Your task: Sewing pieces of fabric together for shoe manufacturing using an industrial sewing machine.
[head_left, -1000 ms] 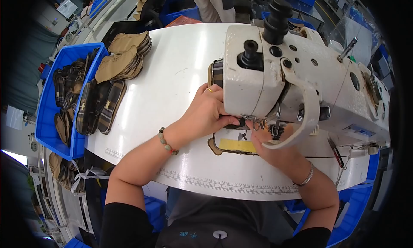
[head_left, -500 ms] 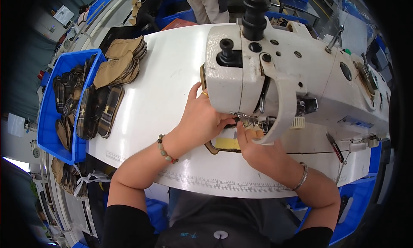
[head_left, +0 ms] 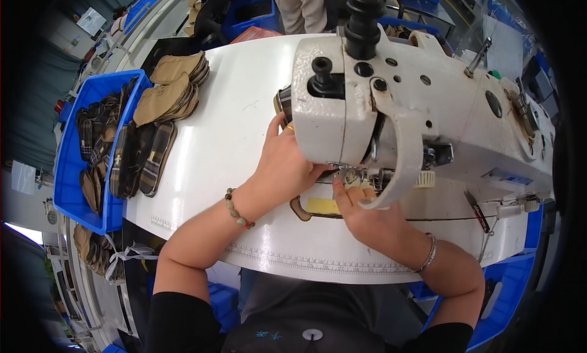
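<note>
A white sewing machine [head_left: 321, 130] stands over the table, its needle area partly hidden by my fingers. My left hand [head_left: 282, 163] is closed on a plaid fabric piece with a tan edge [head_left: 283, 102], which lies partly behind the machine head. Its thumb and a fingertip press down close to the presser foot. My right hand [head_left: 372, 217] has curled fingers, with the index fingertip just in front of the foot; what they pinch is hidden. A thin dark strip [head_left: 443, 219] runs from the right towards this hand. Beside its fingers lie a yellow patch [head_left: 322, 206] and a brown-edged curved part [head_left: 299, 210].
On the left, a blue bin [head_left: 64, 178] holds several plaid pieces, with more leaning at its side. Stacked tan pieces [head_left: 162, 99] lie behind them. Red-handled thread snippers [head_left: 477, 210] rest at the right. A ruler scale marks the table's front edge. Another person [head_left: 302, 10] stands beyond the table.
The plaid piece has turned and shifted left, so its checked face now shows beside the machine head. My right fingertips have moved slightly left and down. The other person has shifted right.
</note>
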Available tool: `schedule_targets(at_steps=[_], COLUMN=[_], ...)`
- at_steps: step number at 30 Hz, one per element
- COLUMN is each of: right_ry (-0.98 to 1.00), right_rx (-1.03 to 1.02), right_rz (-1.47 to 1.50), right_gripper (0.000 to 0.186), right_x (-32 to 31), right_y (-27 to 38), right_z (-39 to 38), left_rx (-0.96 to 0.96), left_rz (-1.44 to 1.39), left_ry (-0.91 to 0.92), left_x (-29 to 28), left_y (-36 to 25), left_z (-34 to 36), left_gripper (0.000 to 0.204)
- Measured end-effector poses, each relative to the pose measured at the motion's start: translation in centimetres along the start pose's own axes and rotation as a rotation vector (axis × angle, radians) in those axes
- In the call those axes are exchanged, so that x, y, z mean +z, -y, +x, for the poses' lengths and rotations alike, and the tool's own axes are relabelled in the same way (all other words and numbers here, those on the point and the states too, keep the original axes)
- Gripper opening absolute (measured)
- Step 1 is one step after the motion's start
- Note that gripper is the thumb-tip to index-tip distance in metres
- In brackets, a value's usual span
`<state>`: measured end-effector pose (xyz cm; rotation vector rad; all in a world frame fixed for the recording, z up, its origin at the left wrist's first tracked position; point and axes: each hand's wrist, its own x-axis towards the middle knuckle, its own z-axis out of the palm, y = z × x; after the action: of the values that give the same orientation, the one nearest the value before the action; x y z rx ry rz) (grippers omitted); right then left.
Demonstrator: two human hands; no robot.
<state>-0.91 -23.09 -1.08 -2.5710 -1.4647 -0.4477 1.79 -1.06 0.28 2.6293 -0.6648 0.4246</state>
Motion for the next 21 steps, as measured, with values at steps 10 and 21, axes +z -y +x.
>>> schedule_targets(at_steps=[10, 21], right_ry=[-0.052, -0.055], right_rx=[-0.012, -0.070], right_rz=[0.038, 0.016], right_gripper=[0.035, 0.032], right_x=[0.6, -0.4], right_y=[-0.4, -0.2], right_z=[0.0, 0.2], left_rx=[0.015, -0.018], left_rz=[-0.021, -0.114], left_ry=[-0.055, -0.067], left_x=[-1.1, -1.6], left_y=[-1.0, -1.2], left_z=[0.6, 0.3], left_gripper=[0.028, 0.029])
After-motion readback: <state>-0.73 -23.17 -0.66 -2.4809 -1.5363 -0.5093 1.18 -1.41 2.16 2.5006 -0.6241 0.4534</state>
